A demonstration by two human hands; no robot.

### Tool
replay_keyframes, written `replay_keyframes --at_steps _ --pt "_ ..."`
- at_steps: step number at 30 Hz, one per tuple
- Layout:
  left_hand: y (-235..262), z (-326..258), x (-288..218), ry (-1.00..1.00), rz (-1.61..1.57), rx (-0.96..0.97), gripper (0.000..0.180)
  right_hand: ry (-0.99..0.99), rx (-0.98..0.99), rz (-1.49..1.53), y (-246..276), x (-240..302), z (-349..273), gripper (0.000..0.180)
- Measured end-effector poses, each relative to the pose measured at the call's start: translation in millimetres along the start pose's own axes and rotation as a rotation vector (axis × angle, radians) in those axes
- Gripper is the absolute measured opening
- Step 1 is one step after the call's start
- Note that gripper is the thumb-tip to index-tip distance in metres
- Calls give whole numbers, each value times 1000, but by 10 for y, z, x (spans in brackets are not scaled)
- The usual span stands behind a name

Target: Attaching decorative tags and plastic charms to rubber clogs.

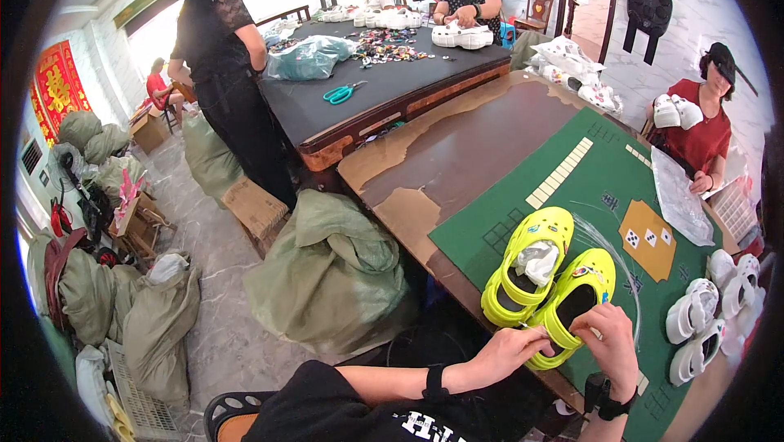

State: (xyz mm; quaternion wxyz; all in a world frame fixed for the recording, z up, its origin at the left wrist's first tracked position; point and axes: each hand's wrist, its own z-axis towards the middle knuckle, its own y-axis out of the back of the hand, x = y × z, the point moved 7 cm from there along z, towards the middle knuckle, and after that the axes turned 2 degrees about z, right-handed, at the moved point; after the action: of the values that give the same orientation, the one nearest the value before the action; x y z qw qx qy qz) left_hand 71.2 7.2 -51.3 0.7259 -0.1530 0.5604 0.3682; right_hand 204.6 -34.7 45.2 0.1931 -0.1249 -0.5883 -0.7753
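Observation:
A pair of yellow-green clogs stands side by side on the green mat (482,230), heels toward me. The left clog (541,234) has crumpled white stuffing (537,262) in its opening; the right clog (590,275) shows a dark insole. Small colourful charms dot both uppers. My left hand (518,350) is closed at the heel straps, between the two shoes. Just to its right, my right hand (611,337) is closed with bent fingers by the right clog's heel. Whatever thin thing the fingertips pinch is too small to make out.
Several white clogs (694,311) stand at the mat's right edge, near a clear plastic bag (679,197). A person in red (694,132) sits beyond. On the far black table (367,75) lie teal scissors (343,93) and loose charms. A green sack (331,270) rests left of the table.

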Motion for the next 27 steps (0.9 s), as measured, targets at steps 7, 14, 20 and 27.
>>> replay_keyframes --at_steps 7,14,20,27 --pt "332 -170 -34 301 -157 26 21 -87 -154 -111 391 -121 -303 10" --pt "730 -418 111 397 -181 -45 15 -300 -144 241 317 -498 -817 15" --pt "948 -470 257 434 -462 -201 17 -363 -301 886 184 -715 -1114 17" --pt "951 -431 256 344 -792 -291 12 -64 -758 1546 227 -1008 -1273 25"
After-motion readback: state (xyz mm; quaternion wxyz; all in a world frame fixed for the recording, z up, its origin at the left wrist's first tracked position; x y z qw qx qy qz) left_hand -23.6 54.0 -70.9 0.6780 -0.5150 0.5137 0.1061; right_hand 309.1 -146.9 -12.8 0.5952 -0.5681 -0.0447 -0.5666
